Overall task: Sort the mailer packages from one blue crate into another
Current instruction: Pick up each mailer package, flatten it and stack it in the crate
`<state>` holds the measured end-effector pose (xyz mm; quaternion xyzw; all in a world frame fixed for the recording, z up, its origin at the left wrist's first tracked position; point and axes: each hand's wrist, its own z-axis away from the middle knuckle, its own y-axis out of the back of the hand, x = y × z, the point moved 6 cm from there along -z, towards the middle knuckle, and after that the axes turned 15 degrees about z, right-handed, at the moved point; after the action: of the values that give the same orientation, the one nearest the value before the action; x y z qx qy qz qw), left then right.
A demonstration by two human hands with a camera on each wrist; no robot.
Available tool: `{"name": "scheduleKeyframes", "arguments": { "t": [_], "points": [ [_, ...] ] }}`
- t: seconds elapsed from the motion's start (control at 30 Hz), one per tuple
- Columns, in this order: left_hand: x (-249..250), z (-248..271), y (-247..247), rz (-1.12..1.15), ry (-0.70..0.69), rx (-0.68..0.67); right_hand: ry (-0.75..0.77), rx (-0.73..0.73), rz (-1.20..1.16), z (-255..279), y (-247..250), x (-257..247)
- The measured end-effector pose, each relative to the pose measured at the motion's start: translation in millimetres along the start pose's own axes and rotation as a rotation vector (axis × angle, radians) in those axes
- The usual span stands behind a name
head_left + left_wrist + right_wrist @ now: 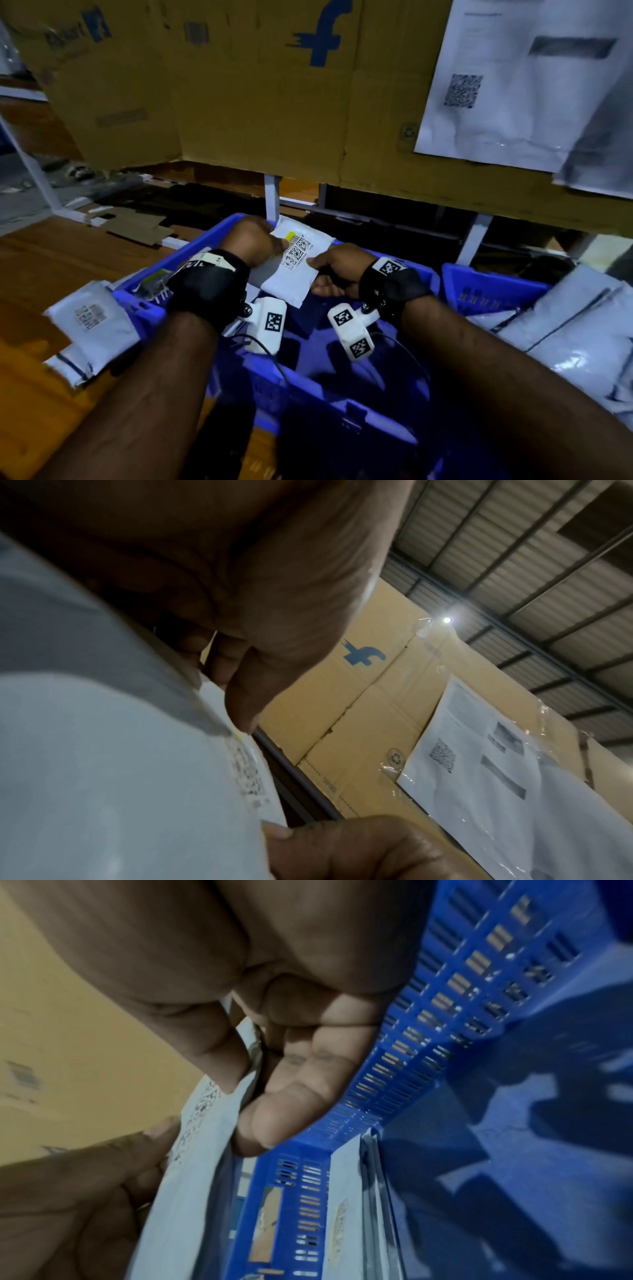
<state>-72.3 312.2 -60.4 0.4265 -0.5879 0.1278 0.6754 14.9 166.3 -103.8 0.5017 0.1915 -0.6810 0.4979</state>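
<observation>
A small white mailer package [294,263] with a barcode label is held up over the near blue crate [308,370]. My left hand [257,243] pinches its left edge with the thumb on the label. My right hand [334,269] pinches its right edge, thumb on top and fingers beneath. In the left wrist view the mailer [120,764] fills the lower left under my left thumb. In the right wrist view the mailer [192,1164] shows edge-on, with the crate wall [394,1074] behind. A second blue crate [486,291] at the right holds several white mailers [565,325].
Large cardboard boxes [257,85] with blue logos stand close behind the crates, one with a white paper sheet [513,78] taped on. A white mailer [92,325] lies on the wooden surface [51,253] left of the near crate. White metal rack legs [272,198] rise behind it.
</observation>
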Motion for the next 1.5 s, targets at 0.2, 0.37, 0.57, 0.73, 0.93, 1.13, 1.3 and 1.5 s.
{"name": "scheduleKeyframes", "arguments": {
  "t": [0.2,0.37,0.57,0.73,0.93,1.13,1.3,1.5],
  "points": [
    [29,25,4,-0.025,-0.039,0.037,0.054,0.014,-0.038,24,4,-5],
    [42,50,29,-0.086,-0.116,0.063,0.12,-0.041,-0.071,41,-11,-14],
    [44,81,63,-0.155,-0.142,-0.001,0.154,-0.142,-0.071,41,-47,-24],
    [30,67,93,-0.398,-0.142,-0.058,0.139,-0.145,-0.001,19,-71,-41],
    [-3,17,103,-0.668,-0.122,-0.246,0.046,-0.105,0.077,-40,-90,-42],
    [-42,-34,95,-0.844,-0.123,-0.457,-0.089,-0.048,0.039,-98,-102,-19],
    [-83,-59,86,-0.865,0.031,-0.657,-0.202,-0.075,0.076,-127,-120,17],
    [-102,-74,94,-0.767,0.128,-0.673,-0.212,-0.122,0.202,-157,-143,42]
  ]
}}
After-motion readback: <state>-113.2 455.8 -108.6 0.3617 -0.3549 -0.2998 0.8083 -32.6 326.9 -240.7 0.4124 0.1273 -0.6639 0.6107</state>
